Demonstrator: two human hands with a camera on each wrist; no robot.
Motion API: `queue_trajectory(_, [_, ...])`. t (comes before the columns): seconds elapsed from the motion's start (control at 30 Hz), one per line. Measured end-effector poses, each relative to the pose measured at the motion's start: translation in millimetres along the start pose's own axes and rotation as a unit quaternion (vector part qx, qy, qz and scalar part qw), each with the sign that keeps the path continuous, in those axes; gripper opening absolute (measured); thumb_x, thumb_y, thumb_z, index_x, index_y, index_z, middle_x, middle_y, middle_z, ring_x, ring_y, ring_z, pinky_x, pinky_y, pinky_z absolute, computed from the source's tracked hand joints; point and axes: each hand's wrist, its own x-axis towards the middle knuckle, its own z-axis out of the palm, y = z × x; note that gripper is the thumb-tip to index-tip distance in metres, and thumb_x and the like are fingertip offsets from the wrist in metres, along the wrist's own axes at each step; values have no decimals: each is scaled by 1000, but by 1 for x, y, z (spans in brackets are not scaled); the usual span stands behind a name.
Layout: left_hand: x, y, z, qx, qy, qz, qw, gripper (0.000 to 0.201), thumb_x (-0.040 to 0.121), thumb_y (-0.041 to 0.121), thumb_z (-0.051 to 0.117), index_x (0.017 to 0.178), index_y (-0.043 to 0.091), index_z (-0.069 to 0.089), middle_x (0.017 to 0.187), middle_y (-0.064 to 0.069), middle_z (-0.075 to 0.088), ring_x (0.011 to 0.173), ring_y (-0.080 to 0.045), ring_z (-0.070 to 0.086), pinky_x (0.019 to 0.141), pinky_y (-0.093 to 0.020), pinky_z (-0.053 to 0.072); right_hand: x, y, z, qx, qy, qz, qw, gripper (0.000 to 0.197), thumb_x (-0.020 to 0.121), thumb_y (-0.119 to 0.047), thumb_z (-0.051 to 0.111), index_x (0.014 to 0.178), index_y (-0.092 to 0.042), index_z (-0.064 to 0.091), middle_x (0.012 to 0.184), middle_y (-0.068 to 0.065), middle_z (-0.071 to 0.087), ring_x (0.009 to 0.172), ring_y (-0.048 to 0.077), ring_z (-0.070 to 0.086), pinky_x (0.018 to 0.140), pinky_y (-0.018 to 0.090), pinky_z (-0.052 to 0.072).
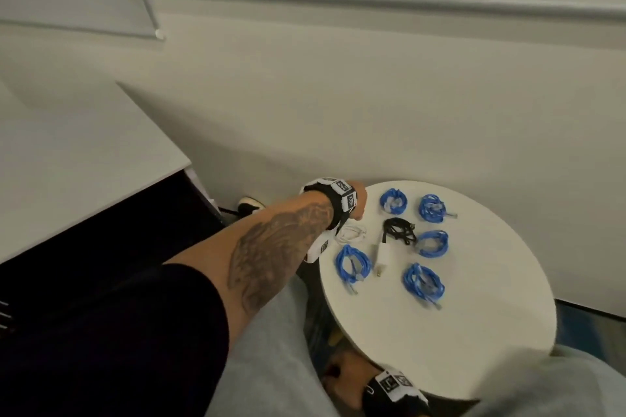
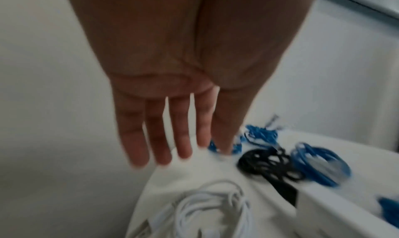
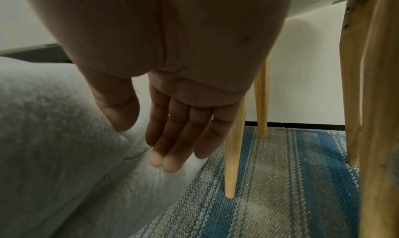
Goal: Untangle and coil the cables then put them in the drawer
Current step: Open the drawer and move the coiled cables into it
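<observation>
Cabinet (image 1: 84, 159) stands at far left, white, with a dark opening under its top that may be the drawer, though the head view does not show this clearly. To its right the left hand (image 2: 172, 122) reaches over the near-left edge of the round white counter (image 1: 474, 332), fingers (image 2: 138, 139) straight and spread, holding nothing. Just under the wrist lies the white cable coil (image 1: 352, 234), the nearest bundle. Further right sit a blue coil (image 1: 350, 264), a white charger block (image 1: 381, 252), a black cable (image 1: 399, 230) that looks looser than the rest, and four more blue coils, all apart from one another. The right hand (image 3: 179, 130) hangs relaxed and empty below the counter, beside a grey trouser leg (image 3: 54, 139).

Coiling looks done, so I judge the step in hand to be picking up a bundle for the drawer. Best to close the fingers round the whole white coil across its loops (not one strand, which would let it unwind), lift it straight up clear of the neighbours, and carry it left.
</observation>
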Motion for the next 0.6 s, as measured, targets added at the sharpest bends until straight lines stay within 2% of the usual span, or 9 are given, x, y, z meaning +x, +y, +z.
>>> queue_trajectory(0.1, [29,1,23,75,-30,-21,997,24,86,34,59,99,15,64,111,-11,69,92,-32,66,87,-50,54,0,0,-5,-11,-37,4,999,46,81,-57,52,121,-38,65,142,-4,51,134,27,45,118,39,30])
queue_trajectory(0.13, [19,8,24,95,-40,-31,994,29,90,35,58,107,12,61,121,-12,65,101,-35,64,88,-53,52,1,0,-5,-13,-45,2,999,45,81,-57,52,120,-37,65,140,-4,53,133,28,46,117,40,31])
queue_trajectory(0.2, [8,16,29,134,-60,-37,988,61,91,36,62,143,11,40,147,-7,43,129,-38,48,96,-56,45,0,0,-5,-8,-43,1,999,43,79,-57,51,116,-39,65,139,-5,54,134,28,45,117,41,29])
queue_trajectory(0.23, [4,20,29,148,-62,-43,986,71,91,31,65,150,13,30,152,-6,34,136,-37,40,97,-55,43,1,1,-5,-5,-40,-3,999,43,78,-58,51,116,-41,64,142,-7,52,137,28,41,119,42,25])
queue_trajectory(0.27, [1,24,25,137,-41,-42,989,70,90,24,66,150,11,31,152,-7,34,136,-36,40,95,-51,44,1,1,-5,0,-40,-7,999,44,79,-58,51,117,-43,64,147,-8,48,142,28,36,121,43,20])
queue_trajectory(0.37, [11,22,2,65,7,-45,997,38,92,17,61,127,3,58,132,-11,59,118,-26,58,85,-29,45,0,0,-8,18,-54,-2,998,38,85,-55,53,119,-43,65,154,-9,40,146,25,30,122,40,15])
queue_trajectory(0.47, [-8,2,-48,0,99,-17,995,34,88,22,64,121,13,64,123,-6,66,108,-24,62,83,-27,46,-4,2,-8,26,-39,-7,999,33,86,-53,53,115,-42,66,151,-9,43,143,23,34,120,36,18])
queue_trajectory(0.53, [-41,-21,-88,-27,138,-3,990,29,87,19,67,114,11,68,114,-4,67,103,-24,63,80,-27,44,-6,3,-3,14,-16,-15,1000,39,85,-53,52,119,-40,65,150,-8,43,142,21,34,120,34,18])
queue_trajectory(0.6, [-82,-52,-120,-66,175,-9,982,25,84,19,71,108,13,71,105,-2,68,93,-20,62,72,-22,44,-6,1,-3,-15,12,-40,999,35,77,-62,51,106,-46,65,151,-12,35,145,21,26,123,35,14])
